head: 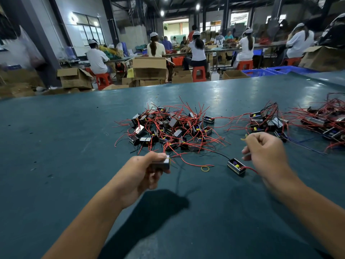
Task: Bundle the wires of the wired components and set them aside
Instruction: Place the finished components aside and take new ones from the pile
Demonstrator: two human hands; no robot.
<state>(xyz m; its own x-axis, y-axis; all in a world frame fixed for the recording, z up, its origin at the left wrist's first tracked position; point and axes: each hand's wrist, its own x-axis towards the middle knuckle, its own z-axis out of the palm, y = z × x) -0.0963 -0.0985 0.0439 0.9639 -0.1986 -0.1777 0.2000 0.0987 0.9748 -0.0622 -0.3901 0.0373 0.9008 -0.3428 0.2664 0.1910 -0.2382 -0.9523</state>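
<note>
Head view: left hand (143, 172) grips a small black box-shaped component (162, 164), thumb on top, fingers curled under it, held just above the green table (56, 146); its red and black wires trail off to the right over the tabletop. Right hand (265, 152) is raised near the right side, fingers curled in, pinching a yellow rubber band (243, 138) that sticks out by the knuckles; a thin wire seems to run under the fingertips, can't tell if it's actually held. Between the hands: another component (236, 166) sits flat on the table, yellow and purple parts showing on top, black wire running left, red wire running right toward the right wrist. A loose yellow rubber band (205, 168) lies on the table just left of it. Behind the hands, a big tangled pile of components (168, 128) with loose red wires. Smaller cluster (267, 122) right of that, and another heap (326, 120) at the far right edge. Background: workers in white caps seated on orange stools (199, 73) at long benches, cardboard boxes (149, 70) on the floor, blue crates (276, 71) past the table's far edge.
</note>
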